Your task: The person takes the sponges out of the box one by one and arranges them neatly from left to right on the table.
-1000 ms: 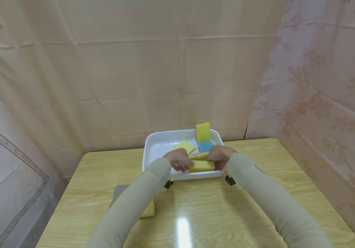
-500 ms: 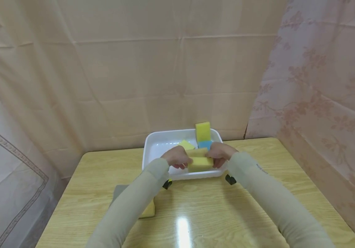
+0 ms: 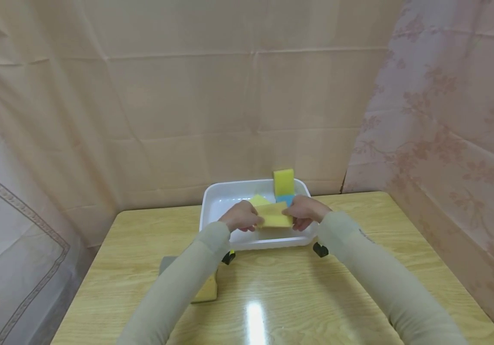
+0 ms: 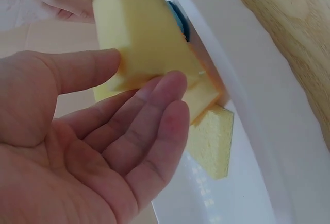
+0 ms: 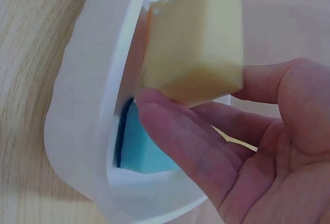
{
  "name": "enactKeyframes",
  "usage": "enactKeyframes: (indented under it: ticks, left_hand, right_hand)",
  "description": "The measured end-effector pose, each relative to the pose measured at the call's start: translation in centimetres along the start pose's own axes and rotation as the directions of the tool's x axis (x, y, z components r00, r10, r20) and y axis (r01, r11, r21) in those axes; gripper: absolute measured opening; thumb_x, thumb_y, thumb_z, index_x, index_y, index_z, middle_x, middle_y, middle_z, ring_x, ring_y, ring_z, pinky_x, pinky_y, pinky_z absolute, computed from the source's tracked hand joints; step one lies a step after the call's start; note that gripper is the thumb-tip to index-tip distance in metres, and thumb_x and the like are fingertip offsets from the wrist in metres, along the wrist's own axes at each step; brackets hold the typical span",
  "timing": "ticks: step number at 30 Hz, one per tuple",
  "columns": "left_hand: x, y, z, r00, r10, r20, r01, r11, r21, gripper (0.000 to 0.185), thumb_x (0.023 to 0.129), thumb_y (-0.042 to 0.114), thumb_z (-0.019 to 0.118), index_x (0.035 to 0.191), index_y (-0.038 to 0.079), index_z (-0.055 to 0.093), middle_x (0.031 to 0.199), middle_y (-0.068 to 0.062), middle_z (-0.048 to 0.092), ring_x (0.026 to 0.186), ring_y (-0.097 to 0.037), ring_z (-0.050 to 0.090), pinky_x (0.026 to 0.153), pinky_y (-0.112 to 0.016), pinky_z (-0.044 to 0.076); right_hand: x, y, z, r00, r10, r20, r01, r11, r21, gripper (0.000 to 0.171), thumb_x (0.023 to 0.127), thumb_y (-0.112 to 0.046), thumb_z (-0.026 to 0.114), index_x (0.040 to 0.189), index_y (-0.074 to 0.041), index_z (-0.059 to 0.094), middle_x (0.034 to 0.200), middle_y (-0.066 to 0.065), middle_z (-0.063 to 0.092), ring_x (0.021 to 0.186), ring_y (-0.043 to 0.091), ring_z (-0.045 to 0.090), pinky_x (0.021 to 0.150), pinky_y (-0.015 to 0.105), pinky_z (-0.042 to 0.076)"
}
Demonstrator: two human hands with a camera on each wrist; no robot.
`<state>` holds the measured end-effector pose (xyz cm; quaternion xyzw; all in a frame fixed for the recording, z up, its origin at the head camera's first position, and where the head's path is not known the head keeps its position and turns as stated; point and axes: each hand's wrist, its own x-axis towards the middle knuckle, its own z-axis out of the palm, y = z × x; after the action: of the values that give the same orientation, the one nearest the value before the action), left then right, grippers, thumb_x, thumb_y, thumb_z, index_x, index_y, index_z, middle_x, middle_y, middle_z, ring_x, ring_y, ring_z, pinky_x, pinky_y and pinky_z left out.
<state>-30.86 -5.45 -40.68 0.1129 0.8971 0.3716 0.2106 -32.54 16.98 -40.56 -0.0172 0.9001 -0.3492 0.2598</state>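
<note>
- Head view, nearest the person: a sponge (image 3: 201, 287) with a grey pad lies on the wooden table (image 3: 299, 297), partly under the left sleeve. A careless sweep of that forearm could nudge it toward the table's edge.
- Just beyond it, both hands hold one yellow sponge (image 3: 275, 215) up over the white tray (image 3: 212, 201), not resting on anything. The left hand (image 3: 241, 217) pinches its left end, and the left wrist view shows the thumb on one face and fingertips (image 4: 172, 87) on the other.
- The right hand (image 3: 304, 212) pinches the opposite end between thumb and fingers (image 5: 170, 126), with the palm largely open behind it.
- Since the grip sits only on the ends of a soft block, a hard squeeze or twist would likely buckle the foam, and it could spring out of the fingertips. If the hands pull unevenly, the looser side may let go.
- A dropped sponge would probably land on the pale yellow sponge (image 4: 212, 140) lying on the tray floor, or bounce over the low rim.
- Farther back, a blue sponge (image 5: 144, 147) sits in the tray's corner and another yellow one (image 3: 283, 182) stands propped against the far wall. A knock there could tip that upright piece over.
</note>
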Motion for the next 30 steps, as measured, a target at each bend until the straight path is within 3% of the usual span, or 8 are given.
enactKeyframes:
  ticks: [4,11,18,26,30]
  left_hand:
    - [0.0,-0.1,-0.1,0.999,0.02,-0.04,-0.02,1.0,-0.006,0.029,0.093,0.018,0.07,0.111,-0.004,0.073,0.102,-0.017,0.074,0.09,-0.031,0.072,0.077,-0.036,0.06]
    - [-0.1,-0.1,-0.3,0.996,0.063,-0.063,-0.064,0.998,-0.008,0.023,0.094,0.017,0.066,0.099,-0.005,0.074,0.093,-0.014,0.074,0.077,-0.023,0.069,0.067,-0.028,0.056]
    - [0.6,-1.2,-0.1,0.989,0.088,-0.116,-0.092,0.995,-0.027,0.038,0.093,0.017,0.068,0.124,-0.006,0.067,0.106,-0.017,0.073,0.086,-0.029,0.071,0.068,-0.028,0.055]
    - [1.0,-1.6,-0.2,0.979,0.097,-0.179,-0.108,0.993,-0.051,0.039,0.09,0.01,0.067,0.126,-0.005,0.066,0.106,-0.016,0.073,0.082,-0.033,0.071,0.063,-0.026,0.055]
    - [1.3,-1.8,-0.2,0.974,0.113,-0.198,-0.127,0.99,-0.061,0.038,0.089,0.008,0.066,0.125,-0.005,0.066,0.107,-0.018,0.073,0.085,-0.034,0.072,0.064,-0.027,0.056]
  right_hand:
    - [0.2,0.3,0.0,1.0,0.005,0.005,-0.005,0.998,0.065,0.032,0.104,-0.025,0.056,0.11,0.006,0.059,0.099,0.02,0.066,0.078,0.026,0.072,0.068,0.036,0.062]
    - [0.8,0.8,0.0,0.999,0.027,0.038,-0.033,0.982,0.184,0.038,0.104,-0.027,0.055,0.121,0.007,0.053,0.11,0.023,0.06,0.089,0.032,0.07,0.073,0.039,0.062]
    - [1.5,1.4,0.4,0.997,0.0,0.071,-0.022,0.95,0.311,0.036,0.105,-0.025,0.053,0.121,0.007,0.053,0.107,0.017,0.059,0.097,0.036,0.069,0.077,0.042,0.061]
    - [2.2,1.6,0.4,0.992,-0.051,0.112,-0.002,0.901,0.434,0.031,0.105,-0.024,0.052,0.114,0.006,0.056,0.093,0.012,0.06,0.07,0.019,0.064,0.071,0.037,0.061]
    - [2.1,1.5,0.6,0.991,-0.064,0.116,0.006,0.897,0.443,0.033,0.105,-0.023,0.051,0.119,0.007,0.056,0.089,0.009,0.059,0.067,0.015,0.059,0.067,0.031,0.059]
